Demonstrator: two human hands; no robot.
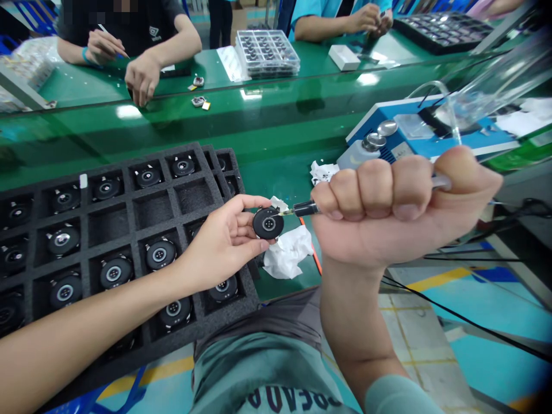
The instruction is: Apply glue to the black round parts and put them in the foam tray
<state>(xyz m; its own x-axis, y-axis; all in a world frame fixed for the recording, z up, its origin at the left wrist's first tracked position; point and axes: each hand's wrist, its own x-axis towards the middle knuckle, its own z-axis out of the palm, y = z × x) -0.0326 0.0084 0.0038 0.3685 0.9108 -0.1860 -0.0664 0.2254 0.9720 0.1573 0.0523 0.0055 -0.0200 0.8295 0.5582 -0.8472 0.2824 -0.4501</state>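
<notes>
My left hand (228,238) grips a round black smartwatch body (268,223) between thumb and fingers. Its back, with a ringed sensor, faces up toward me. In a closed fist, my right hand (388,201) holds a pen-like needle tool (306,208) with a black collar and a thin yellowish tip. That tip points left and is at the watch body's edge; whether it touches cannot be made out. Most of the tool is hidden inside the fist. A crumpled white tissue (290,253) lies just below the watch body.
A black foam tray (110,229) holds several watch bodies in its compartments, beside my left arm. Behind my right hand stand a pump bottle (360,152) and a blue machine (397,123). Across the green bench (276,126), two people work near a clear compartment box (267,54).
</notes>
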